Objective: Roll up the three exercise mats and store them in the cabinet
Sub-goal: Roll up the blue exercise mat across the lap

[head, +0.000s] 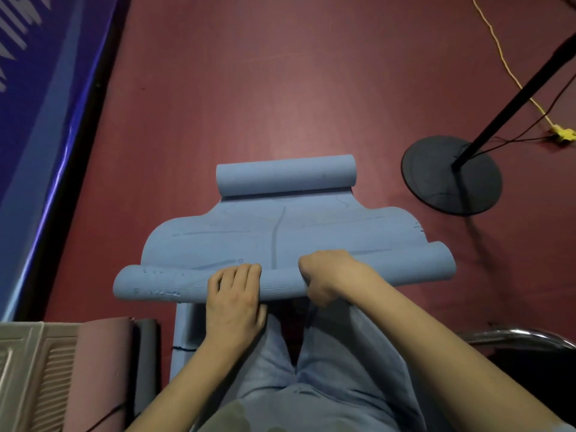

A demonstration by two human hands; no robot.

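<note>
So the mat [280, 232] is a dusty mid blue, with a darker blue line running down the middle and a few faint darker streaks across it. The rolled side has a fine ripple texture. The floor [280, 88] is deep maroon. The trousers [336, 369] are pale washed-out blue. The round stand base [436, 182] and its pole are black, the cable [498, 48] is yellow. The panel [37, 104] on the left is royal blue with white streaks, black edging.

Dark red floor [280, 88] carries 1 blue mat [280, 232], 1 black stand base [452, 176], 1 yellow cable [498, 51], possibly a plug.
</note>
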